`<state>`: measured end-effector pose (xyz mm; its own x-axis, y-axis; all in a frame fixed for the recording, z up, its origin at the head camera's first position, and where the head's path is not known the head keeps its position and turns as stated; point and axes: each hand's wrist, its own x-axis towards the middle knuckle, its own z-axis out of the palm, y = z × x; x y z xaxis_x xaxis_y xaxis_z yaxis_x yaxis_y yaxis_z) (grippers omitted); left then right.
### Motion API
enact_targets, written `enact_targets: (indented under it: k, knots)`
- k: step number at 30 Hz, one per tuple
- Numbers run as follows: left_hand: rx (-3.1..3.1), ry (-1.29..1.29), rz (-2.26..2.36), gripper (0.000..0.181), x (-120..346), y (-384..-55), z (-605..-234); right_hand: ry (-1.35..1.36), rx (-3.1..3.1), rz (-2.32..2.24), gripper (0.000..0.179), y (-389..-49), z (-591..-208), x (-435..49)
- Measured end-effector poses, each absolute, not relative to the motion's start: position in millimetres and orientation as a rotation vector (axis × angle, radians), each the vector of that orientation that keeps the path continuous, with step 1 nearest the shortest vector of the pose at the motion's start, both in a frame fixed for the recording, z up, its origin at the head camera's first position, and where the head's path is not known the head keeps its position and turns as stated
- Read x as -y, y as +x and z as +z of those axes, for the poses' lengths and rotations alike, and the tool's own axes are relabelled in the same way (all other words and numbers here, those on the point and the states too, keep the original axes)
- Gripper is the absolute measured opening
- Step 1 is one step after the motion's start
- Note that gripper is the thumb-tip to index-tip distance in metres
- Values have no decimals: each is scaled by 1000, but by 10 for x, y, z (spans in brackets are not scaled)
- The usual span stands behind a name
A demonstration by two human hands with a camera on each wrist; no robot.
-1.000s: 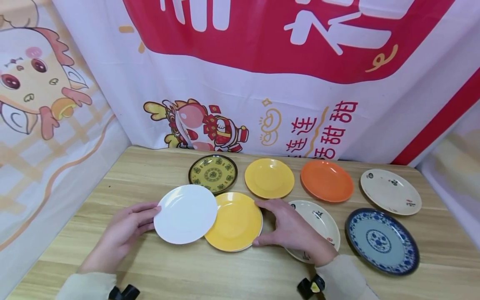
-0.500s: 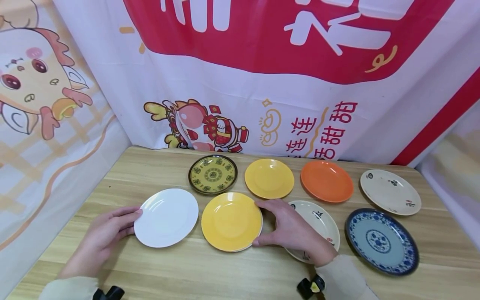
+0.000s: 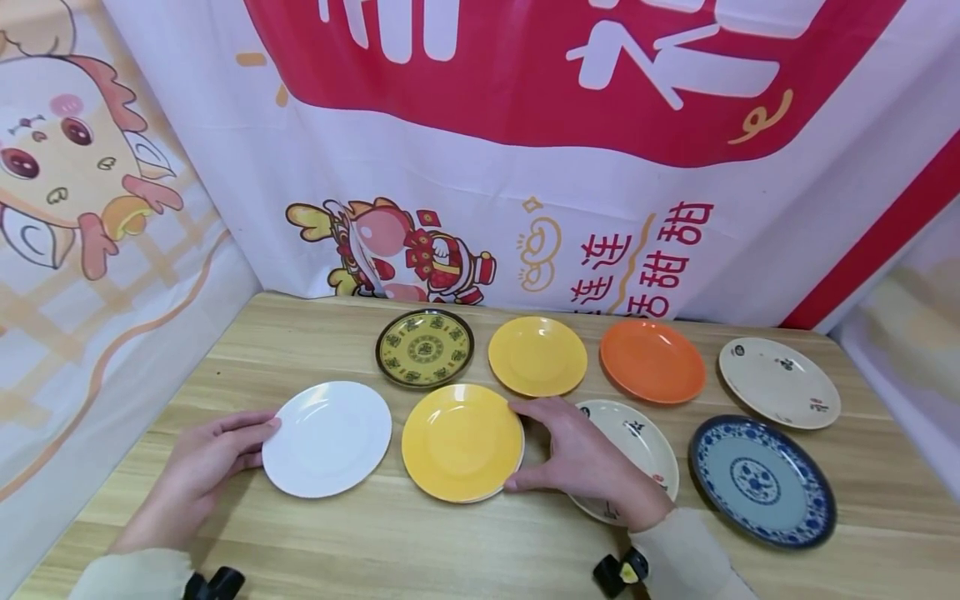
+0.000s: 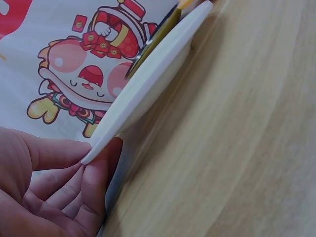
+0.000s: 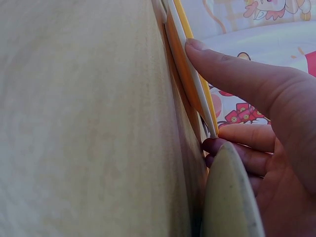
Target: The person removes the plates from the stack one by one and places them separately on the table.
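Observation:
My left hand pinches the left rim of a plain white plate between thumb and fingers. In the left wrist view, the white plate is seen edge-on, its underside showing above the wood. Right of it lies a yellow plate. My right hand holds that plate's right rim, thumb and index finger spread along the edge. In the right wrist view, a pale edge runs beneath the rim of the yellow plate; I cannot tell whether that is a second plate. A cream plate lies partly hidden beneath my right forearm.
Along the back of the wooden table lie an olive patterned plate, another yellow plate, an orange plate and a cream oval plate. A blue-rimmed plate is at right. Printed cloth hangs behind.
My left hand has drawn the white plate leftward, off its overlap with the yellow plate, most of it in the first half second. My right hand has stayed at the yellow plate's rim.

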<state>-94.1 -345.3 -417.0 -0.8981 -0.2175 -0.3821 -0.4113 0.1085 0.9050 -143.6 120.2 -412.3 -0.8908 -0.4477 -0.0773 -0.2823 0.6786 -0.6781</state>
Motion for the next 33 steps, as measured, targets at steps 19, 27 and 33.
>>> enact_targets:
  k: [19,27,33]
  knots:
    - [-2763,-544,1351,47,3331,-940,-4091,-596,-2653,-1014,99,-1436,-4125,-1206]
    - [-2841,-524,1237,44,3315,-928,-4076,-613,-2657,-1011,99,-1430,-4122,-1210]
    - [-2819,-551,1218,49,3340,-940,-4064,-600,-2658,-1011,98,-1429,-4120,-1201]
